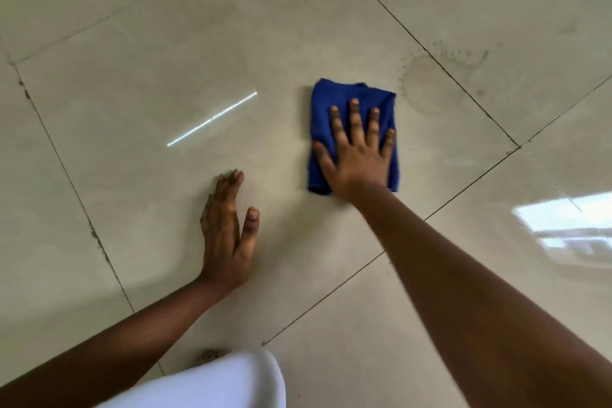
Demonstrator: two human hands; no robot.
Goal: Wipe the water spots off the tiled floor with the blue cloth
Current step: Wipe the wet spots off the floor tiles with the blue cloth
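Blue cloth: folded to a rough rectangle, flat on the tiled floor, near the middle of one large pale tile. Right hand spread wide on top, palm down, all five fingers splayed and pressing the fabric against the tile; no pinch or grip, only flat contact. Left hand beside it and nearer the body, well apart from the cloth, fingers loosely together and extended, thumb out to the side, resting bare on the same tile and holding nothing.

Water spot just beyond the cloth's far right corner: a dull, rounded patch with small splashes around its edge, straddling a dark grout line. Cloth edge close to the patch, whether touching cannot be told. Bright streak of reflected light on the tile to the left of the cloth. White garment at the bottom edge, between the forearms. Window reflection on the glossy tile at far right.
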